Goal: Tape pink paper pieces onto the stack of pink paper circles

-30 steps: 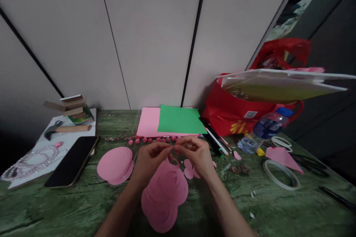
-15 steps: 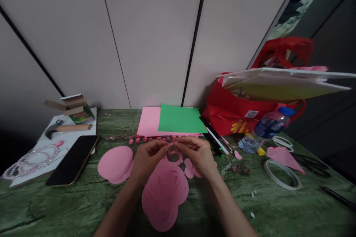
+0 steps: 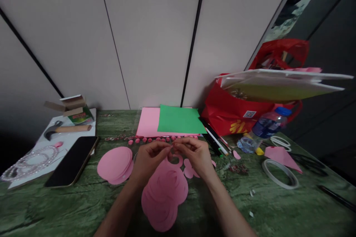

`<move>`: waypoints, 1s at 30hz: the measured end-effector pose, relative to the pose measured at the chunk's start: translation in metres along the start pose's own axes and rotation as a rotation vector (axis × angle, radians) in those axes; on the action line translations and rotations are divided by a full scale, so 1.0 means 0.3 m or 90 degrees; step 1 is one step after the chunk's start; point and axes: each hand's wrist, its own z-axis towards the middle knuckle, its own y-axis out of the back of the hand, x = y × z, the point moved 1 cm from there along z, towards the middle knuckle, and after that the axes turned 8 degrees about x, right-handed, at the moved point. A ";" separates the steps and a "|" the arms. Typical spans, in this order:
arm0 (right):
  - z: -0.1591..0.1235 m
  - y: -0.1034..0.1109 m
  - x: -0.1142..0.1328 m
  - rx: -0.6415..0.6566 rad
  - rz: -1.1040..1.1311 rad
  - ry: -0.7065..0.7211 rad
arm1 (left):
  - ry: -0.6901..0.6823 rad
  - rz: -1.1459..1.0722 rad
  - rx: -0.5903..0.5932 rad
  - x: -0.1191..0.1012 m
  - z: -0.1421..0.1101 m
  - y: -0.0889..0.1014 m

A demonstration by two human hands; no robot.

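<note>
My left hand (image 3: pixel 152 155) and my right hand (image 3: pixel 193 152) meet above the middle of the table, fingertips pinched close together. What lies between them is too small and too covered by the fingers to make out. Right behind the fingers runs a row of small pink balls (image 3: pixel 137 140). Below the hands lies a heap of pink paper pieces with curved cuts (image 3: pixel 164 196), topped by a pink paper ring (image 3: pixel 178 161). Small rounded pink cutouts (image 3: pixel 189 170) rest by my right wrist. Left of my left hand is a stack of pink paper discs (image 3: pixel 114 163).
Green paper (image 3: pixel 180 120) overlaps pink sheets (image 3: pixel 147 122) at the wall. At left are a phone (image 3: pixel 72 161), a hammer (image 3: pixel 69 129), a bead string (image 3: pixel 36 159) and an opened box (image 3: pixel 79 113). Rightward stand a red bag (image 3: pixel 222 111), a bottle (image 3: pixel 267 127) and a tape roll (image 3: pixel 279 174).
The fingertips have shifted slightly against each other, and both hands stay over the same spot. The view has turned a little; the things on the table lie as before.
</note>
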 end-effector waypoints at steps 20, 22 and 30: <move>-0.002 -0.004 0.013 0.023 -0.019 0.036 | -0.004 -0.006 0.009 -0.009 -0.001 -0.002; -0.001 -0.008 0.019 0.044 -0.043 0.029 | -0.003 0.000 -0.014 -0.008 0.000 0.000; -0.001 0.001 0.001 0.046 0.001 -0.001 | 0.000 -0.009 -0.016 -0.006 0.001 0.000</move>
